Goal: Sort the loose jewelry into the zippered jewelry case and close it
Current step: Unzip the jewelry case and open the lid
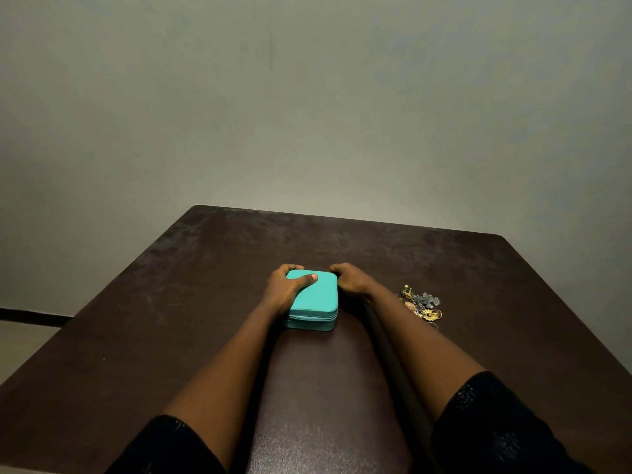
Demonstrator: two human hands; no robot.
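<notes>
Only the right hand (349,281) separates jewelry (421,306) from case (316,297).

Table (171,336): dark brown, wooden, flat-topped, with rounded far corners; it fills the lower half of the frame. Pale scratches mark its left-centre, and dull greyish wear runs along the far edge.

Wall (307,97): plain, grey-green, matt; upper half of the frame.

Black horizontal strip (30,316): far left edge, at the wall's foot.

Pale floor (20,340): a sliver directly below the strip.

The desk (191,302) is dark wood with a dull, scuffed sheen. The teal case (316,295) looks matt, finely textured. The jewelry (422,306) glints metallic.
</notes>
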